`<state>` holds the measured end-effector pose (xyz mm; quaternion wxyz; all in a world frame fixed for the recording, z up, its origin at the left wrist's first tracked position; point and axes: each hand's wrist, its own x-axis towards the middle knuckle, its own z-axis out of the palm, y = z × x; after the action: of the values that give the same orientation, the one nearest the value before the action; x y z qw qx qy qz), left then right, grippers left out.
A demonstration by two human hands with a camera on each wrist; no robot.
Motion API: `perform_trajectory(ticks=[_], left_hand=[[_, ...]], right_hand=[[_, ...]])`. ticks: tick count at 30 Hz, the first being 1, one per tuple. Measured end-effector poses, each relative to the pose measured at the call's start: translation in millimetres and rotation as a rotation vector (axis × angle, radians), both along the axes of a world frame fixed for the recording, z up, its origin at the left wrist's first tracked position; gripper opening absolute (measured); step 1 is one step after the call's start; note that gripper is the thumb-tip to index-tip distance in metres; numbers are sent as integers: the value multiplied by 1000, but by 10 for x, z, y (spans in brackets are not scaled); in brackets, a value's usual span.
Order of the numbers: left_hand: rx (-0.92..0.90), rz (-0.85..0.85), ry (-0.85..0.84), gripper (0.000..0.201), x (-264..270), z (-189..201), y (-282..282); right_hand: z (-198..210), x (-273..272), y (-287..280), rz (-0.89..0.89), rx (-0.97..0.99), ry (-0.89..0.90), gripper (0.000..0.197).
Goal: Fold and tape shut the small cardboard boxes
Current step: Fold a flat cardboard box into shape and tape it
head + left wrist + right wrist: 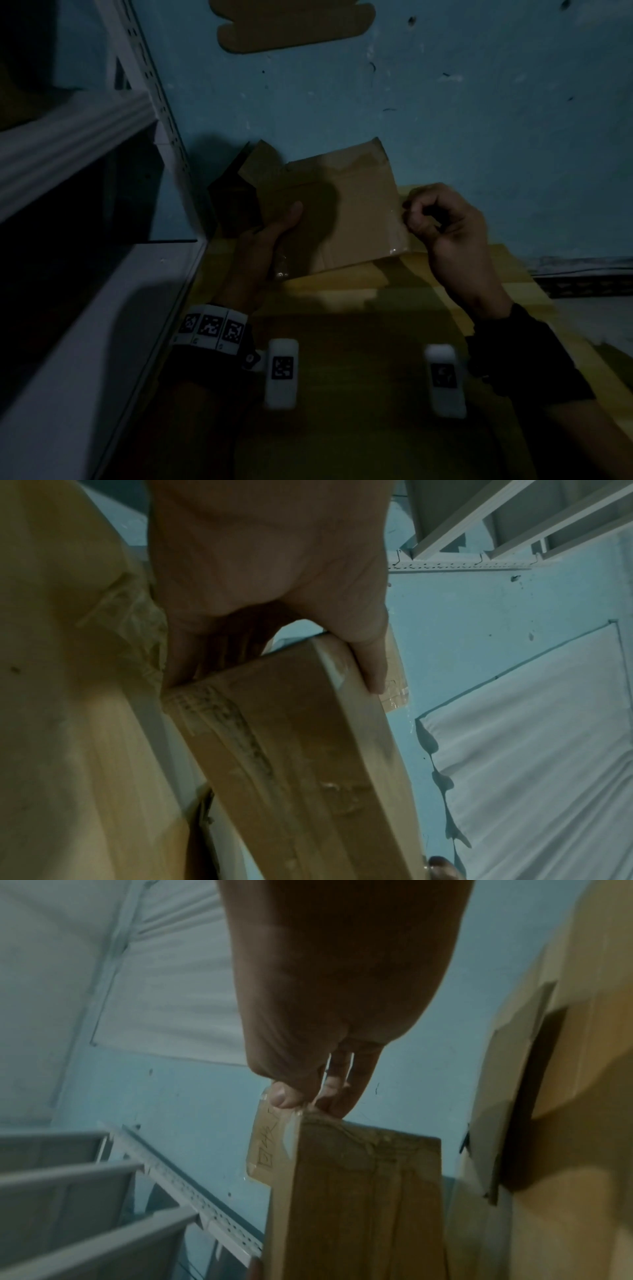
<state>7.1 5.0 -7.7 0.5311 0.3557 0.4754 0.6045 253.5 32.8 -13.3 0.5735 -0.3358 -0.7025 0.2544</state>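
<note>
Taping step, as I read it. Left hand point(260, 240) clamps the flat brown cardboard box point(339, 219) by its near-left edge, thumb on top, box lifted off the yellow wooden table point(342, 308). Right hand point(442, 222) pinches the clear tape point(270, 1139) at the box's right edge, just past my left grip's far side. Next I'd guess: pull the tape taut, press it flat over the seam. Dim light, so I can't confirm the seam is closed.

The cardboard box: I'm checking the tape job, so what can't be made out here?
- Head view: cardboard box tape seams lost in dim light and the left hand's shadow.
- Left wrist view: fingers under the box hidden by it.
- Right wrist view: what the right hand pinches at the box corner is blurred.
</note>
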Motion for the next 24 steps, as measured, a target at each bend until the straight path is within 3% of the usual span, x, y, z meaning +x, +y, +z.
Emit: perform_trajectory(ticks=[5,12,16,20,24], left_hand=[[1,0,-15,57,-12,11,-26],[61,51,46,74,6,19,-35],[134,67,49,57,27,45,-42],[165,64,38,52,30,49,-33],[196,89,67,59,63,50,-8]], right_hand=[[36,-11,-29,88,-130,170,9],[160,-58,-91,-4,-333,432,33],[163,-21,-83,-60,-483,525,29],[175,2,-84,-88,-487,495,23],[231,-30,-109,-74,-419,242,37]])
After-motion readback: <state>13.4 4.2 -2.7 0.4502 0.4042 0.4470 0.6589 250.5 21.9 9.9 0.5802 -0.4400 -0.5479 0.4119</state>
